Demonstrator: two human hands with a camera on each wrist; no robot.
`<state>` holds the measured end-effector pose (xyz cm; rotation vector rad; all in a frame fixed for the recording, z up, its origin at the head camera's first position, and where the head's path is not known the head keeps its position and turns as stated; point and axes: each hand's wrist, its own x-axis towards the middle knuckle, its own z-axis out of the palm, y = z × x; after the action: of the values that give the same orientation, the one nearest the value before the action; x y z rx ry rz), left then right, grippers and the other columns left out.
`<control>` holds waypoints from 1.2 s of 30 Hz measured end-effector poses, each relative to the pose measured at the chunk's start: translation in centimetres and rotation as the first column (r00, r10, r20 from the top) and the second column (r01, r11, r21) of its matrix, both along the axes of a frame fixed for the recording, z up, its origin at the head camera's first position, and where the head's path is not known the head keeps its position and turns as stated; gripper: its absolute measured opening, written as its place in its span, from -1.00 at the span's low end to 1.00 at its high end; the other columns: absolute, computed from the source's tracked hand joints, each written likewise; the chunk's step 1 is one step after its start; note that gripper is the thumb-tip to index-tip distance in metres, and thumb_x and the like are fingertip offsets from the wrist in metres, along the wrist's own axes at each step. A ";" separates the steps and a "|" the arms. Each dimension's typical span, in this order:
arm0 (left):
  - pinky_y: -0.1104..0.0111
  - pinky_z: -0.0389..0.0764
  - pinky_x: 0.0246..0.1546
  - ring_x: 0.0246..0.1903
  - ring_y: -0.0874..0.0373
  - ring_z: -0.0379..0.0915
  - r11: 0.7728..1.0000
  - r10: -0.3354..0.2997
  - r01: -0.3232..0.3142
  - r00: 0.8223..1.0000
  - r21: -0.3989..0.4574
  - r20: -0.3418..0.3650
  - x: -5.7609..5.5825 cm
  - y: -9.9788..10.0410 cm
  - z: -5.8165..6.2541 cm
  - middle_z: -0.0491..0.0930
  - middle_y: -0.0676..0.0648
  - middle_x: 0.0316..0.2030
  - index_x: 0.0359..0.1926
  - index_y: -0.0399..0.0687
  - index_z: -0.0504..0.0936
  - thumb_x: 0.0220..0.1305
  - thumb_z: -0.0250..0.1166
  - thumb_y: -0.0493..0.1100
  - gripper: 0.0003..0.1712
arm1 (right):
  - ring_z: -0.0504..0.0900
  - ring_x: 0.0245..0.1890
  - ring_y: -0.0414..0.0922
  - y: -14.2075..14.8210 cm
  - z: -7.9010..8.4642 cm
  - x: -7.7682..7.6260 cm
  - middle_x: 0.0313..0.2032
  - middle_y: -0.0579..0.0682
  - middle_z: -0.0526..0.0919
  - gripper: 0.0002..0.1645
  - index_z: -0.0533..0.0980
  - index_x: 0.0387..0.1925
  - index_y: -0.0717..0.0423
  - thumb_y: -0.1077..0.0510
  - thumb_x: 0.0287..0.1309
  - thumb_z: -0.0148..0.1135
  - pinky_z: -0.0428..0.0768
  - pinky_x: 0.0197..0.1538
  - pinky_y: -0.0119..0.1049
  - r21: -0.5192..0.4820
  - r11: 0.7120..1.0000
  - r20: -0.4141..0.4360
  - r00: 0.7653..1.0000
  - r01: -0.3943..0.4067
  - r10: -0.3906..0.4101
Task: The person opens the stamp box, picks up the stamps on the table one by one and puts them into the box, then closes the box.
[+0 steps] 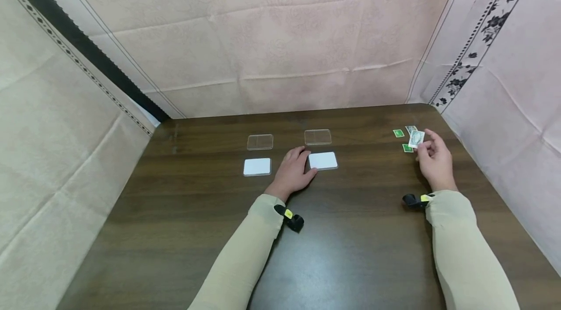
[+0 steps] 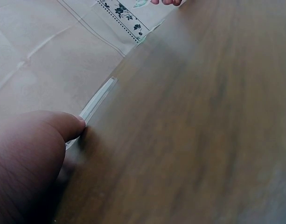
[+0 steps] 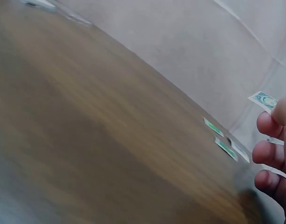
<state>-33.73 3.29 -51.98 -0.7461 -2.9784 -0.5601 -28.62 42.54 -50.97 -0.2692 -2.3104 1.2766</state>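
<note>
In the head view, my left hand rests at the left end of a shallow clear case with a white surface, index finger by its far corner, thumb at its near edge. The left wrist view shows that thumb against the side of the case. To the right, my right hand pinches a small pale postage stamp with blue-green print, raised off the table in the right wrist view. Below it lie two green stamps and another pale stamp, partly covered in the head view.
A second white-faced clear case lies left of my left hand. Behind the cases are two transparent lids, one on the left and one on the right. Pale cloth hangs around the dark wooden table.
</note>
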 end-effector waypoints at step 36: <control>0.15 0.10 0.49 0.49 -0.03 0.05 1.000 -0.002 0.002 1.000 0.001 0.007 0.1 0.0 0.3 0.18 -0.14 0.49 0.47 -0.04 0.33 0.46 0.13 0.23 -0.27 | 0.48 -0.33 -0.02 -14.9 -0.5 -1.8 -0.31 0.06 0.57 -0.47 0.36 0.39 0.08 0.19 0.44 0.04 0.46 -0.22 -0.20 0.052 0.952 0.084 0.951 -0.303 0.298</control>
<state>-33.62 3.30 -51.66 -0.7493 -2.9841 -0.5653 -30.37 27.69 -51.45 0.0630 -2.5238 1.3494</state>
